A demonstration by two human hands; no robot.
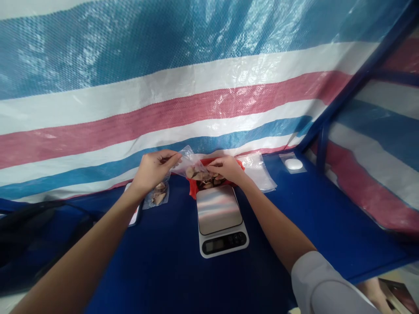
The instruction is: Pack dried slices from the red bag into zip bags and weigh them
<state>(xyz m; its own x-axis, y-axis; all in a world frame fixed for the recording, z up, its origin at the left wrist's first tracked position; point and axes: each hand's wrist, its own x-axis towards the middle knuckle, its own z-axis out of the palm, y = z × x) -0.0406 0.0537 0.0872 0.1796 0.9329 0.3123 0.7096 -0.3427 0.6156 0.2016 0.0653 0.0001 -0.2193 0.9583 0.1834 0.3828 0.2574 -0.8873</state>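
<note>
My left hand [156, 168] is closed, pinching the upper edge of a clear plastic bag [187, 158]. Pale brown, dried-looking pieces [196, 173] lie in the lower part of this bag. My right hand [226, 169] is closed too, its fingertips pinching the bag's other side. Beneath the bag is a red plastic bag [194, 190], open, with more brown pieces inside. A white kitchen scale [220, 213] with a metal plate stands just in front of it. Left of the red bag lies another clear bag [157, 197] holding similar pieces.
Flat clear bags [258, 172] lie right of the red bag. A white oval object [293, 164] rests on clear plastic farther right. A phone-like object [135, 214] is partly behind my left forearm. Striped sheeting [183, 100] hangs behind the blue table [157, 266].
</note>
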